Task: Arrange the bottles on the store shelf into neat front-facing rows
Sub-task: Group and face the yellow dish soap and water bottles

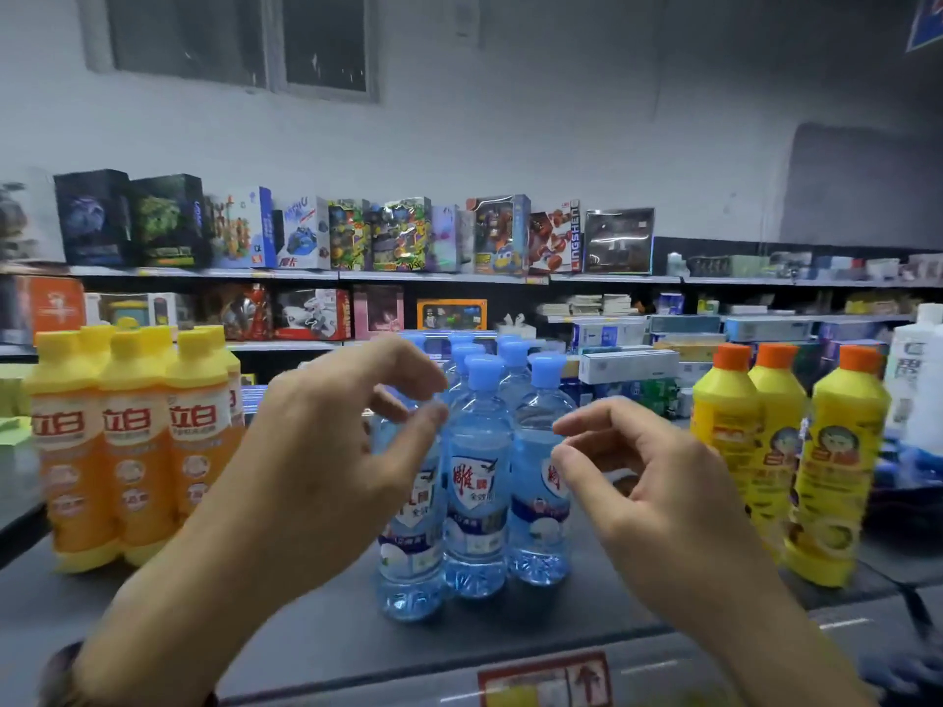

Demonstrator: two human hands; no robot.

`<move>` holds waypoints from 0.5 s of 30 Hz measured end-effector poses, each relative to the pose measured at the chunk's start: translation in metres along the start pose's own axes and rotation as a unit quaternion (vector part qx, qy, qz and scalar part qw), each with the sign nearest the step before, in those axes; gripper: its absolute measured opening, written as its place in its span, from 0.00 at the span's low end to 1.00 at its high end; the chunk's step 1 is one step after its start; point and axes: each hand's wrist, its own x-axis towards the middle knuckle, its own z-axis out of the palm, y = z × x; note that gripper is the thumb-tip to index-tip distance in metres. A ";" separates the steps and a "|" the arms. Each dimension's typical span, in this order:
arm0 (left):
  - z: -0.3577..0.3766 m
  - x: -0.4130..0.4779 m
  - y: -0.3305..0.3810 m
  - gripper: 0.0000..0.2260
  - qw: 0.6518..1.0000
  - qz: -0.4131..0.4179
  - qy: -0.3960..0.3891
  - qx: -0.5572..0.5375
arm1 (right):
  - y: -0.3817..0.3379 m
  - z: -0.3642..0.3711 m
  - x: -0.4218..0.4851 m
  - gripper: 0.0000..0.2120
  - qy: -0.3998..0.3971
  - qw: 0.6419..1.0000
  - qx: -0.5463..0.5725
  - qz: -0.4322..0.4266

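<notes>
Right at the shelf's front edge there's a red-bordered label. Above that edge both your hands hover in front of the blue bottles. Your left hand has its fingers loosely curled with a gap to the thumb, gripping nothing. The fingertips overlap the front-left blue bottle, but I can't tell if they actually touch. Your right hand is the same deal, half-curled and holding nothing, just beside the front-right one.

The blue bottles stand upright in a tight cluster mid-shelf, three in front with labels facing you and more caps behind. The orange bottles are packed at the left end, the yellow bottles at the right, with a white bottle behind those. Toy boxes line the far shelves.
</notes>
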 end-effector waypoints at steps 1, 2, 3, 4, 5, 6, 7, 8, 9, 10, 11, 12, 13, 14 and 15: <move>0.002 0.013 0.003 0.03 1.000 0.007 -0.003 0.010 | 0.002 -0.006 0.011 0.02 -0.009 1.000 -0.006 -0.017; 0.005 0.026 0.004 0.02 1.000 0.014 -0.011 0.022 | 0.004 -0.011 0.022 0.02 -0.016 0.999 -0.014 -0.033; 0.008 0.039 0.004 0.02 0.999 0.019 -0.022 0.035 | 0.005 -0.014 0.034 0.02 -0.024 0.998 -0.023 -0.045; 0.010 0.050 0.003 0.03 0.998 0.023 -0.036 0.047 | 0.007 -0.015 0.045 0.01 -0.037 0.997 -0.031 -0.054; 0.011 0.062 0.000 0.04 0.996 0.027 -0.054 0.060 | 0.008 -0.015 0.055 0.01 -0.054 0.996 -0.037 -0.061; 0.012 0.074 -0.001 0.05 0.994 0.030 -0.077 0.077 | 0.009 -0.015 0.066 0.01 -0.070 0.994 -0.041 -0.068; 0.013 0.085 -0.003 0.05 0.990 0.030 -0.103 0.096 | 0.010 -0.014 0.075 0.02 -0.083 0.993 -0.045 -0.076; 0.014 0.096 -0.005 0.05 0.985 0.027 -0.128 0.112 | 0.011 -0.013 0.084 0.02 -0.093 0.991 -0.050 -0.085; 0.015 0.107 -0.007 0.05 0.981 0.020 -0.152 0.123 | 0.012 -0.011 0.093 0.03 -0.101 0.989 -0.052 -0.094; 0.017 0.117 -0.010 0.04 0.977 0.013 -0.172 0.128 | 0.013 -0.009 0.102 0.03 -0.109 0.988 -0.050 -0.102; 0.019 0.127 -0.014 0.03 0.973 0.007 -0.190 0.130 | 0.013 -0.007 0.111 0.04 -0.115 0.986 -0.045 -0.107; 0.022 0.135 -0.018 0.02 0.970 0.004 -0.204 0.132 | 0.013 -0.005 0.120 0.04 -0.119 0.986 -0.042 -0.112; 0.025 0.143 -0.022 0.02 0.967 0.006 -0.216 0.137 | 0.013 -0.003 0.129 0.04 -0.120 0.985 -0.043 -0.113; 0.027 0.149 -0.027 0.02 0.963 0.009 -0.228 0.145 | 0.013 -0.001 0.138 0.04 -0.124 0.985 -0.050 -0.113; 0.030 0.155 -0.032 0.03 0.959 0.010 -0.240 0.152 | 0.013 0.001 0.147 0.04 -0.130 0.983 -0.062 -0.113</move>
